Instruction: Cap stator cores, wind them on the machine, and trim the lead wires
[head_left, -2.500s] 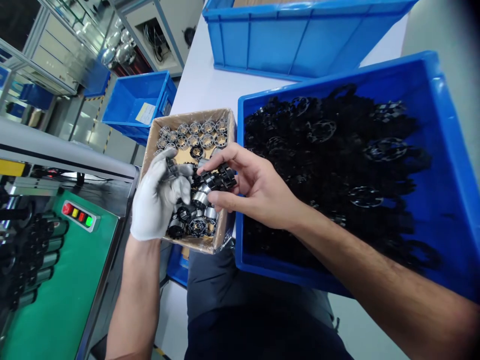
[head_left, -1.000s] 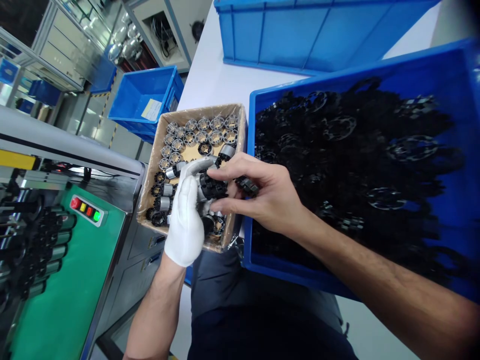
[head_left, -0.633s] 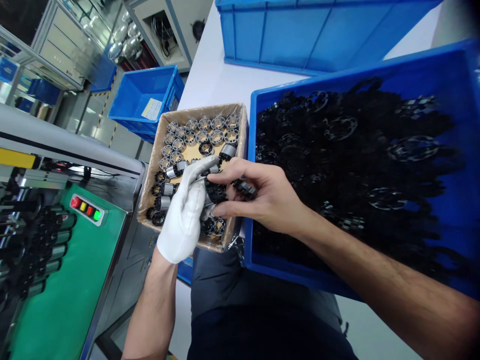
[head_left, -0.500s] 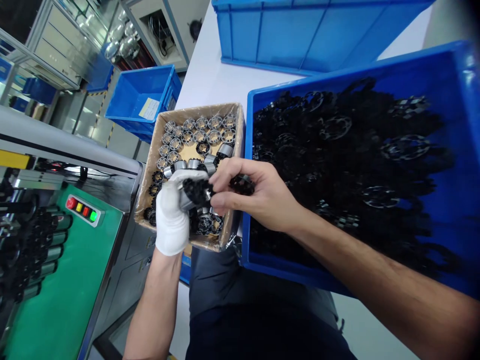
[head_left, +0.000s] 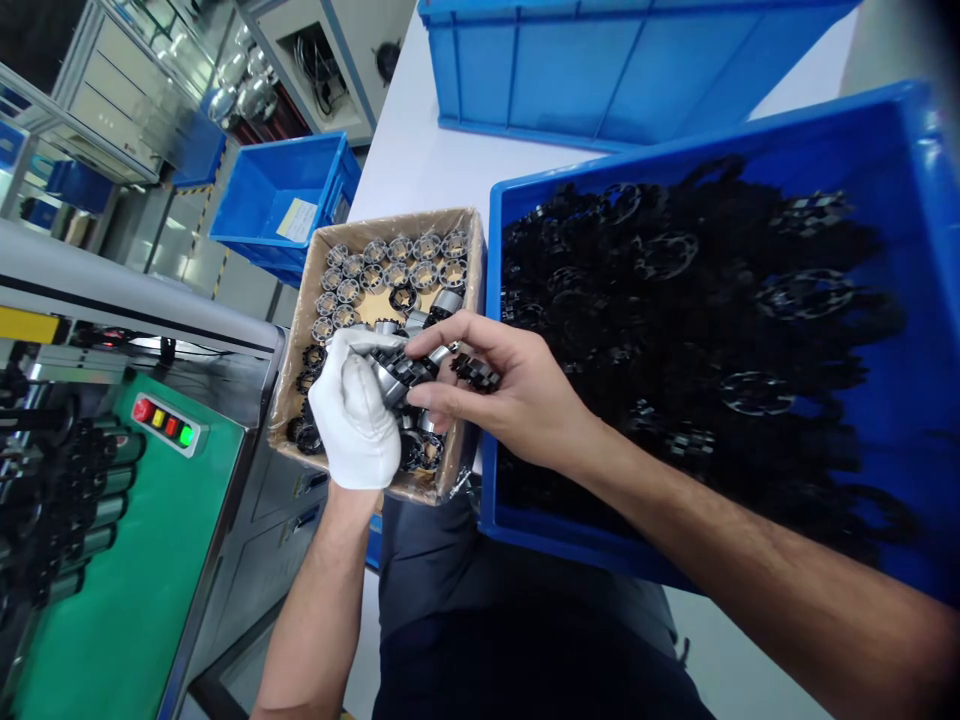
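A white desk (head_left: 420, 170) carries a blue bin (head_left: 600, 60) at its far end. Beyond the desk's left edge, lower down, sits a smaller blue bin (head_left: 262, 195) with a paper label. At left, a green machine panel (head_left: 112, 580) shows red, yellow and green buttons (head_left: 160, 420).

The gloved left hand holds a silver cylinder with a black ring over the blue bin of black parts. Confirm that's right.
Not quite: the head view shows the gloved left hand holding that silver cylinder over the cardboard box, not over the blue bin beside it.
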